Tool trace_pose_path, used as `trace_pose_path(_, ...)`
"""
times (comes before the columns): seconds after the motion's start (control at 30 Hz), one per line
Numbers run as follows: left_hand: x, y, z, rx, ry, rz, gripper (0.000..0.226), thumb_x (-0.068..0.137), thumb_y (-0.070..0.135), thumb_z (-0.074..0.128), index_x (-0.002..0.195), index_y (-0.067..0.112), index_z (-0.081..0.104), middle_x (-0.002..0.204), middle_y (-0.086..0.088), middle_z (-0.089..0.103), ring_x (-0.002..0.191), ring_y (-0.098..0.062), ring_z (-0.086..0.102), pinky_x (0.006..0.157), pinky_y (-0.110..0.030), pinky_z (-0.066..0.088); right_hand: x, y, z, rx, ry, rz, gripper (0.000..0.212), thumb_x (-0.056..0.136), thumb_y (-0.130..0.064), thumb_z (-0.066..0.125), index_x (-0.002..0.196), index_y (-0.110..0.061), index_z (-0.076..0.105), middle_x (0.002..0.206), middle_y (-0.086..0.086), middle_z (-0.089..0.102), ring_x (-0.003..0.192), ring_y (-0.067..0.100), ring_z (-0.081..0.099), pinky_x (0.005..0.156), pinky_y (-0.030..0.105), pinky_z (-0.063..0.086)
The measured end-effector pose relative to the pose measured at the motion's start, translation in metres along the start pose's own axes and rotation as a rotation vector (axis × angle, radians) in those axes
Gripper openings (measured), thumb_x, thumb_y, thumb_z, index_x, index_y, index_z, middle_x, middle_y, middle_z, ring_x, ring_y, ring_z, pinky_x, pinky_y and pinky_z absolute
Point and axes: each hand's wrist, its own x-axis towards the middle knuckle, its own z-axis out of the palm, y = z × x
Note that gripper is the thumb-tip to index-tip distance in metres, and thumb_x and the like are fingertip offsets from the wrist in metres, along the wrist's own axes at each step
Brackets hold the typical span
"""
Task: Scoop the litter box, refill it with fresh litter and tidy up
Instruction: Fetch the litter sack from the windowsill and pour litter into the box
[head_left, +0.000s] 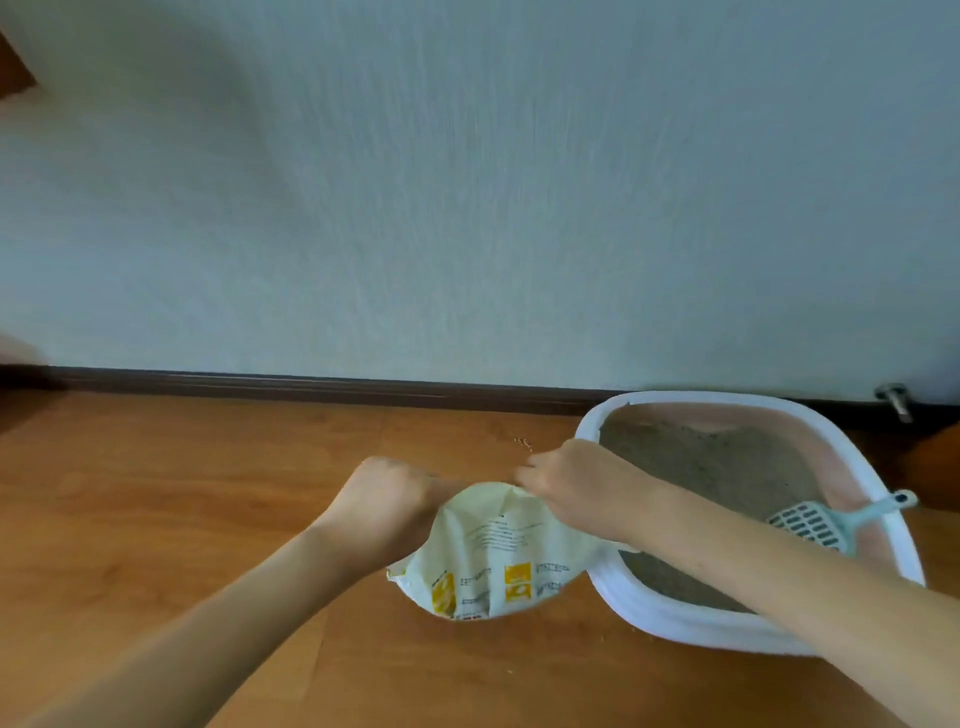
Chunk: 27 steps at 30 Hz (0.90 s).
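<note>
Head view: cream, yellow-printed litter bag (498, 551), crumpled top pinched between both hands (387, 493) (566, 480)

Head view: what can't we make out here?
- Litter bag mouth: hidden by left hand and right hand; print too small.
- Litter box near side: right forearm covers it.
- Scoop front: behind the forearm.
- Metal object by wall: blurred.
</note>
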Motion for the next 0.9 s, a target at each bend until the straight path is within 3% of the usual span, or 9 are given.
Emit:
trace_pose_path(0.07,0.0,-0.016,0.035,0.029,0.013,0.033,0.026,0.066,0.009,0.071,0.083,0.03,0.071,0.047,0.007,0.045,0.038,-0.015,0.038,0.031,-0.022,0.032,0.018,0.005,0.037,-0.003,0.027,-0.018,0.028,0.092,0.003,0.037,0.108,-0.007,0.059,0.087,0.007,0.061,0.062,0.018,0.044,0.056,0.026,0.034)
trace_pose_path(0.13,-0.002,-0.031,0.065,0.053,0.066,0.064,0.016,0.076,0.015,0.06,0.079,0.027,0.07,0.048,0.007,0.042,0.039,-0.015,0.036,0.031,-0.023,0.03,0.034,0.009,0.071,-0.027,0.047,-0.033,0.029,0.085,0.004,0.046,0.106,-0.008,0.062,0.08,0.005,0.061,0.057,0.017,0.043,0.045,0.023,0.023)
trace_pose_path(0.2,-0.003,-0.045,0.082,0.05,0.135,0.061,0.018,0.077,0.015,0.053,0.075,0.025,0.068,0.05,0.007,0.044,0.041,-0.016,0.039,0.032,-0.026,0.033,0.047,0.016,0.094,-0.035,0.198,-0.056,0.027,0.07,0.006,0.062,0.09,-0.011,0.068,0.064,0.0,0.057,0.044,0.014,0.041,0.038,0.019,0.02)
trace_pose_path(0.3,-0.004,-0.053,0.083,0.084,0.153,0.047,0.023,0.069,0.009,0.045,0.069,0.021,0.064,0.051,0.007,0.045,0.042,-0.016,0.036,0.033,-0.024,0.031,0.059,0.019,0.109,0.117,0.418,-0.077,0.029,0.064,0.005,0.061,0.087,-0.009,0.072,0.061,0.0,0.061,0.042,0.018,0.052,0.035,0.028,0.041)
trace_pose_path(0.47,-0.002,-0.05,0.078,0.046,0.143,0.053,0.016,0.072,0.018,0.043,0.066,0.021,0.057,0.052,0.01,0.044,0.044,-0.016,0.039,0.037,-0.022,0.028,0.073,0.034,0.096,0.275,0.195,0.017,0.019,0.088,-0.013,0.05,0.081,-0.012,0.068,0.071,0.0,0.065,0.067,0.014,0.062,0.062,0.035,0.048)
trace_pose_path(0.57,-0.002,-0.048,0.076,0.054,0.115,-0.055,0.025,0.082,0.033,0.044,0.091,0.029,0.067,0.073,0.013,0.064,0.061,-0.011,0.059,0.046,-0.027,0.045,0.076,0.036,0.081,0.426,0.127,0.067,0.029,0.089,-0.026,0.062,0.065,-0.01,0.06,0.059,0.001,0.055,0.054,0.01,0.048,0.054,0.027,0.035)
trace_pose_path(0.67,0.005,-0.035,0.065,0.152,-0.015,-0.193,0.024,0.088,0.041,0.049,0.109,0.033,0.059,0.088,0.013,0.066,0.078,-0.013,0.063,0.061,-0.032,0.05,0.072,0.032,0.076,0.508,0.139,0.097,0.042,0.083,-0.024,0.07,0.051,-0.016,0.044,0.048,-0.007,0.038,0.047,0.008,0.034,0.047,0.023,0.024)
trace_pose_path(0.8,0.007,-0.012,0.054,0.332,0.021,-0.246,0.056,0.079,0.053,0.059,0.125,0.027,0.039,0.108,0.01,0.058,0.087,-0.018,0.059,0.062,-0.03,0.045,0.068,0.03,0.068,0.518,0.113,0.164,0.031,0.073,-0.028,0.077,0.055,-0.017,0.054,0.051,-0.008,0.045,0.048,0.008,0.042,0.045,0.022,0.029)
trace_pose_path(0.9,-0.005,0.008,0.063,0.505,0.083,-0.099,0.095,0.063,0.066,0.064,0.134,0.007,0.043,0.129,-0.008,0.05,0.11,-0.028,0.053,0.086,-0.04,0.048,0.066,0.025,0.062,0.484,0.113,0.17,0.023,0.071,-0.032,0.076,0.067,-0.015,0.062,0.061,-0.002,0.056,0.055,0.012,0.051,0.05,0.027,0.036)
